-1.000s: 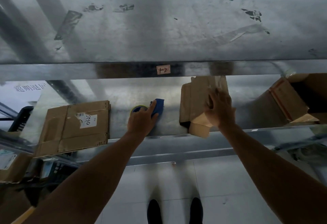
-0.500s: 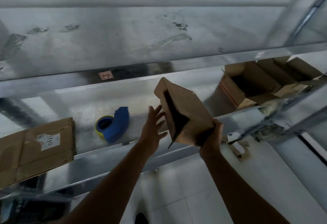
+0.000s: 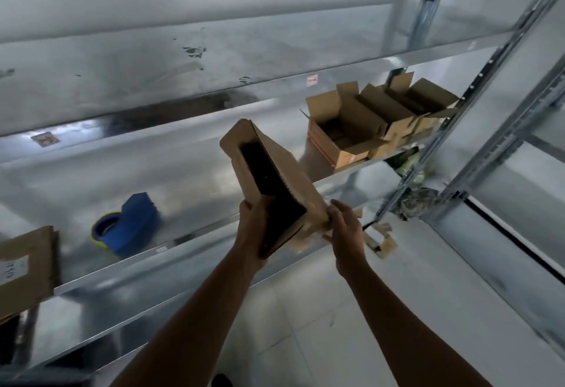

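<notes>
We are unfolding the cardboard box [image 3: 293, 179], left hand [image 3: 253, 230] gripping its end, right hand [image 3: 345, 227] pinching its lower corner; next probably squaring it open.

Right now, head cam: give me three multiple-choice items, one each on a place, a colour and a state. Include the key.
1. Where is the tape dispenser?
A. On the shelf, left of the held box
B. On the floor
C. Inside an open carton

2. What colour is its body?
A. Red
B. Blue
C. Green

3. What state is the held box in?
A. Lying flat on the shelf
B. Held off the shelf by both hands
C. Held by one hand only

Key:
1 A: it sits on the metal shelf, to the left of both hands.
2 B: the body is blue, with a yellow rim at its base.
3 B: the left hand and right hand both hold its lower end, in front of the shelf.
</notes>
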A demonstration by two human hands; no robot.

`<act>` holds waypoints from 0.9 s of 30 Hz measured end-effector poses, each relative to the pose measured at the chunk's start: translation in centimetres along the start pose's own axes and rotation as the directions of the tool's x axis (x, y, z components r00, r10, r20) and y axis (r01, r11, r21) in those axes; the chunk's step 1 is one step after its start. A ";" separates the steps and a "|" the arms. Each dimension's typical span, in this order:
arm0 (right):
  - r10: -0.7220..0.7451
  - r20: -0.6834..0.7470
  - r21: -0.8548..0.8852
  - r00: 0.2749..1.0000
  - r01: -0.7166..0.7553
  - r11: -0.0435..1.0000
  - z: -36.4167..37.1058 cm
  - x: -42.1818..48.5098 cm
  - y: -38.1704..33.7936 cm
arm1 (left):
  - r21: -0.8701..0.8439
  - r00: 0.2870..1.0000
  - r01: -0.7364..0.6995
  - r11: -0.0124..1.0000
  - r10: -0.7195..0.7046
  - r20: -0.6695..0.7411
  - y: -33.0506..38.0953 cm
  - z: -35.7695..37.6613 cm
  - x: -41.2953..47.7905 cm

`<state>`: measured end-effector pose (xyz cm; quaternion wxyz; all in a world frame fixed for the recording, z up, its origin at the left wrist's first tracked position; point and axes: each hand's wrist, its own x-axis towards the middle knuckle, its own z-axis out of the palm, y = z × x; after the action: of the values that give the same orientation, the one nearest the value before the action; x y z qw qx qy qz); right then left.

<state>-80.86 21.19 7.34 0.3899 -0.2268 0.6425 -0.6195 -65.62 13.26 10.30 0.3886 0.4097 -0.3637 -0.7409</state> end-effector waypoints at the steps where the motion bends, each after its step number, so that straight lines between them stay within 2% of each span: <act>1: -0.093 0.027 -0.122 0.995 0.096 0.988 -1.6 0.2 0.3 | -0.020 1.000 0.022 1.000 -0.022 0.012 -0.4 0.3 -0.2; 3: -0.148 0.197 -0.166 0.969 0.182 0.969 -3.7 0.3 -0.3 | -0.044 0.996 0.082 0.996 -0.083 -0.021 -1.2 0.9 -0.7; 5: -0.122 0.402 -0.247 0.908 0.235 0.940 -4.3 0.2 -1.3 | -0.050 0.985 0.124 0.991 -0.129 -0.118 -1.9 1.9 -1.2; 7: -0.063 0.476 -0.335 0.877 0.247 0.909 -4.6 -0.2 -2.7 | -0.064 0.972 0.144 0.988 -0.153 -0.178 -2.7 2.7 -1.6; 10: 0.009 0.488 -0.267 0.873 0.139 0.954 -5.9 -0.1 -4.4 | -0.061 0.965 0.143 0.988 -0.153 -0.215 -2.9 3.2 -1.7; 13: 0.067 0.420 -0.257 0.905 0.047 0.965 -7.4 0.9 -5.0 | 0.005 0.969 0.124 0.992 -0.120 -0.215 -2.8 3.5 -1.3; 16: 0.194 0.363 -0.121 0.912 -0.160 0.980 -7.6 2.9 -4.9 | 0.068 0.973 0.048 0.996 -0.032 -0.228 -2.9 3.6 -0.2; 19: 0.222 0.241 -0.159 0.945 -0.187 0.969 -6.7 5.9 -5.2 | 0.035 0.956 0.043 0.998 -0.031 -0.293 -2.8 3.4 2.0; 21: 0.137 0.187 -0.251 0.973 -0.087 0.964 -5.8 8.1 -4.9 | 0.043 0.947 0.061 0.997 -0.044 -0.319 -2.9 3.1 4.0; 22: 0.027 0.175 -0.333 0.984 0.033 0.942 -5.4 9.1 -4.7 | 0.052 0.944 0.065 0.997 -0.044 -0.326 -2.9 3.1 5.1; 23: -0.114 0.198 -0.435 0.974 0.192 0.880 -5.1 10.2 -4.5 | 0.058 0.942 0.066 0.996 -0.043 -0.332 -2.8 3.0 6.3; 25: -0.337 0.316 -0.567 0.887 0.462 0.682 -4.6 12.9 -4.3 | 0.062 0.935 0.078 0.995 -0.051 -0.351 -2.5 3.2 8.7; 27: -0.415 0.427 -0.636 0.803 0.593 0.494 -3.9 15.8 -4.5 | 0.053 0.930 0.076 0.996 -0.052 -0.364 -2.1 3.5 11.2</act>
<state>-94.10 10.79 8.00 0.1295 -0.6101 0.6945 -0.3587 -73.34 5.10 6.26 0.4107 0.5637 -0.2966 -0.6524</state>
